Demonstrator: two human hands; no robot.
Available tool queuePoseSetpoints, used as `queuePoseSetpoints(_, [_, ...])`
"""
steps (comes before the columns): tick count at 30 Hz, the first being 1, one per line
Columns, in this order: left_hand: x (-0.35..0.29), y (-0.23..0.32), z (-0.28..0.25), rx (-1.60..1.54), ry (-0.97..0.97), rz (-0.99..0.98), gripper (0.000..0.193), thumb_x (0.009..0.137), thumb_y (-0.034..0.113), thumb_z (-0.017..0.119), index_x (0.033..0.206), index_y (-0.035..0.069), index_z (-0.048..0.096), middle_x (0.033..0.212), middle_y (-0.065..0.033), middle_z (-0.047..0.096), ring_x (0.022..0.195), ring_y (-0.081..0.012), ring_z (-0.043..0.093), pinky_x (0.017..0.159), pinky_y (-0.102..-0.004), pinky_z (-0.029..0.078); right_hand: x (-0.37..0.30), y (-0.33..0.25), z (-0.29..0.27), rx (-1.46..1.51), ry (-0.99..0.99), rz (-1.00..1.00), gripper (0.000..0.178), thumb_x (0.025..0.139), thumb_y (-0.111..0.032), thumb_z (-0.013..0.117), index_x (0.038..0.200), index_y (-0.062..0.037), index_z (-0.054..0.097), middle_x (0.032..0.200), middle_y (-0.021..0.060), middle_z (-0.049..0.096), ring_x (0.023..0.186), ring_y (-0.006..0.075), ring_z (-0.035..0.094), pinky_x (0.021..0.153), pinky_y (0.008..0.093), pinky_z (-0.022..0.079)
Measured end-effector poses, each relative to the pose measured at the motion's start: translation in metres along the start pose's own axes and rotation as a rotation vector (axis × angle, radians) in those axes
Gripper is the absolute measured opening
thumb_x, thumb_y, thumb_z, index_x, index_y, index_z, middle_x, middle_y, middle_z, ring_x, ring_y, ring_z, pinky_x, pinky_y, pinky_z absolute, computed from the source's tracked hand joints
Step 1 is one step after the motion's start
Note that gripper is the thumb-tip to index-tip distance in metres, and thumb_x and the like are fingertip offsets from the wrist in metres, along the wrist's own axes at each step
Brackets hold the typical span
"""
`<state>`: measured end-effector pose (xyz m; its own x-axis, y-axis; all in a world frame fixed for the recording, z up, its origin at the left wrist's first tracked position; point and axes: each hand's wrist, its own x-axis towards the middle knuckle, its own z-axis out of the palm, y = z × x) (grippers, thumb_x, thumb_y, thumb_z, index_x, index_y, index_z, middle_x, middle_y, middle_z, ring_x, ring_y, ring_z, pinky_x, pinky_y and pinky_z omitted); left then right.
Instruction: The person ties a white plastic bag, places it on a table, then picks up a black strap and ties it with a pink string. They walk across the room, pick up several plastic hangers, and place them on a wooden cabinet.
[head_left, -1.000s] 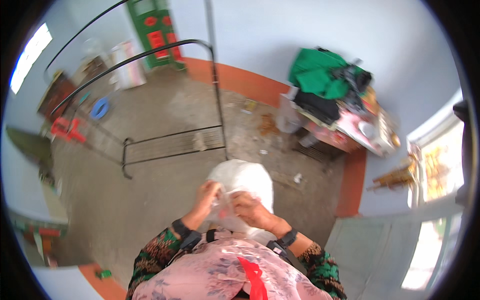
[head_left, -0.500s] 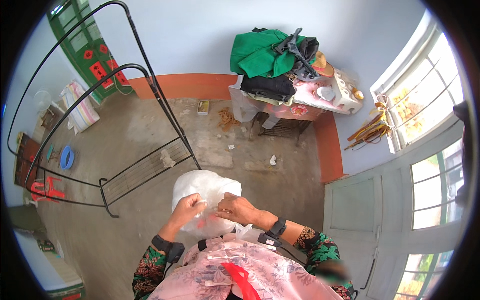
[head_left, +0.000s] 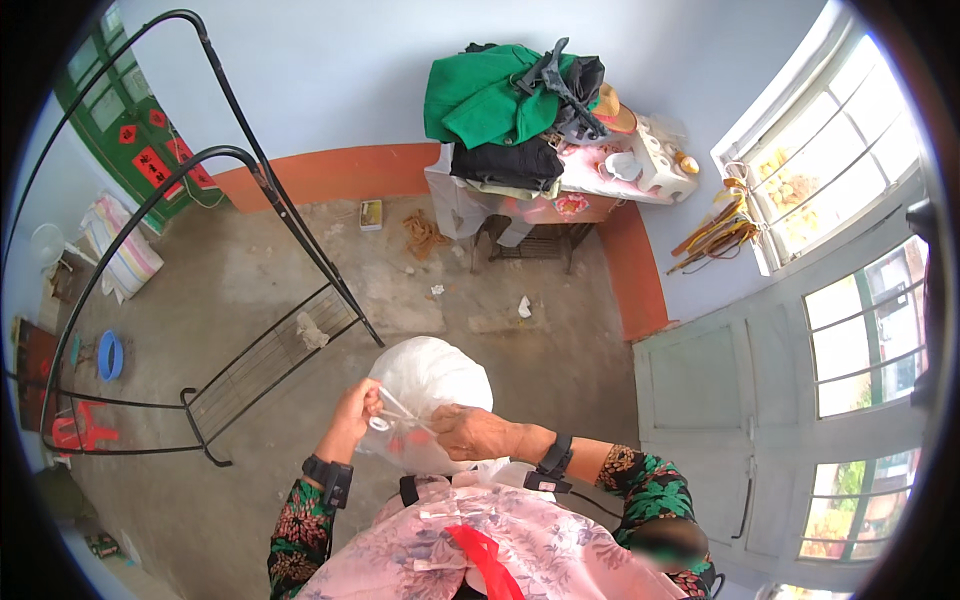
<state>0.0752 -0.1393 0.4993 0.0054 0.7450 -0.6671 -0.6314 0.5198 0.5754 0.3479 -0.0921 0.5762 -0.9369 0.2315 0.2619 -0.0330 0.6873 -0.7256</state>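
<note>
A bulging white plastic bag (head_left: 432, 368) is in front of my body, with something reddish showing through its near side. My left hand (head_left: 354, 410) is closed at the bag's left edge, pinching a thin twisted plastic strip (head_left: 395, 403) that stretches toward the right. My right hand (head_left: 478, 433) lies over the bag's near right side, fingers curled on the plastic at the strip's other end. Its fingertips are partly hidden. What fills the bag cannot be made out.
A black metal rack (head_left: 285, 350) with a wire shelf stands at left. Beyond it are a blue basin (head_left: 110, 356) and a red stool (head_left: 85, 428). Clothes (head_left: 490, 95) are piled on a table against the far wall. A pale green door (head_left: 695, 400) is at right.
My left hand has drawn leftward, away from the right hand, and the plastic strip now stretches between them. More of the bag's top shows. The whole view has shifted slightly.
</note>
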Motion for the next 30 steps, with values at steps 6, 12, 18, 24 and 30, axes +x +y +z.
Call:
queuePoseSetpoints(6, [0.048, -0.014, 0.010, -0.057, -0.048, -0.128, 0.032, 0.088, 0.021, 0.068, 0.068, 0.013, 0.045, 0.057, 0.0046, 0.035, 0.056, -0.0129, 0.042, 0.055, -0.0272, 0.033, -0.024, 0.019, -0.004, -0.041, 0.046, 0.083, 0.011, 0.070, -0.010, 0.065, 0.067, -0.0042, 0.056, 0.083, 0.0097, 0.060, 0.097, 0.0328, 0.061, 0.084, 0.0419, 0.051])
queuePoseSetpoints(12, [0.078, -0.028, 0.062, 0.187, -0.170, -0.131, 0.019, 0.095, 0.025, 0.062, 0.083, 0.011, 0.059, 0.066, 0.0036, 0.052, 0.070, -0.0110, 0.057, 0.063, -0.0238, 0.038, -0.077, 0.061, -0.020, -0.128, 0.164, 0.589, 0.008, 0.081, -0.013, 0.073, 0.084, -0.0086, 0.067, 0.090, 0.0054, 0.065, 0.097, 0.0265, 0.062, 0.084, 0.0380, 0.053])
queuePoseSetpoints(18, [0.119, -0.063, 0.106, 0.426, -0.209, -0.199, 0.018, 0.100, 0.029, 0.059, 0.095, 0.013, 0.066, 0.104, 0.0013, 0.068, 0.104, -0.0104, 0.061, 0.078, -0.0264, 0.046, -0.124, 0.141, -0.018, -0.008, 0.185, 0.749, 0.013, 0.088, -0.021, 0.067, 0.090, -0.0082, 0.068, 0.093, 0.0093, 0.066, 0.087, 0.0310, 0.065, 0.074, 0.0416, 0.054])
queuePoseSetpoints(24, [0.194, -0.083, 0.145, 0.562, -0.106, -0.213, 0.028, 0.099, 0.029, 0.061, 0.117, 0.011, 0.070, 0.117, 0.0013, 0.068, 0.109, -0.0110, 0.060, 0.083, -0.0276, 0.048, -0.145, 0.230, -0.038, -0.179, 0.203, 0.811, 0.013, 0.089, -0.016, 0.064, 0.089, -0.0029, 0.067, 0.092, 0.0165, 0.061, 0.079, 0.0354, 0.065, 0.068, 0.0436, 0.056])
queuePoseSetpoints(30, [0.254, -0.081, 0.207, 0.554, -0.098, -0.199, 0.038, 0.099, 0.025, 0.061, 0.133, 0.007, 0.061, 0.132, -0.0054, 0.061, 0.115, -0.0166, 0.059, 0.088, -0.0314, 0.051, -0.151, 0.314, -0.086, -0.035, 0.352, 0.777, 0.015, 0.087, -0.015, 0.067, 0.083, 0.0002, 0.066, 0.097, 0.0152, 0.062, 0.083, 0.0354, 0.065, 0.073, 0.0427, 0.055])
